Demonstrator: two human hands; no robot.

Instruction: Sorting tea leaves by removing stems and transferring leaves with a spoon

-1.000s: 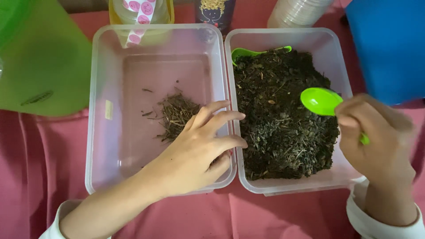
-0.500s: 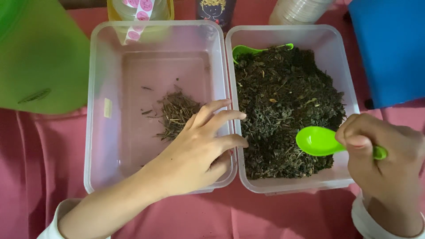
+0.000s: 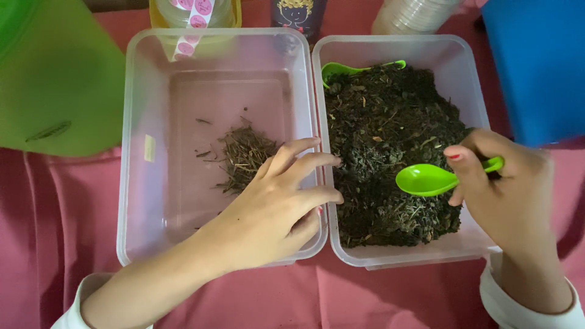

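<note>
On the pink cloth [image 3: 365, 292], 2 clear plastic tubs sit side by side, and the right tub [image 3: 475, 79] serves as the landmark. It is heaped with dark dried leaves [image 3: 378, 122]. Left of it, touching, the left tub [image 3: 140, 91] holds only a small clump of strands [image 3: 241, 152]. The left hand [image 3: 268, 213] rests spread over the shared rims, as it did 1 second ago. The right hand [image 3: 506, 183] pinches the handle of a green spoon [image 3: 423, 180], which has dropped from above the leaves to just over them near the tub's right side, bowl apparently empty. A second green spoon [image 3: 341, 68] lies half buried at the tub's far edge.
</note>
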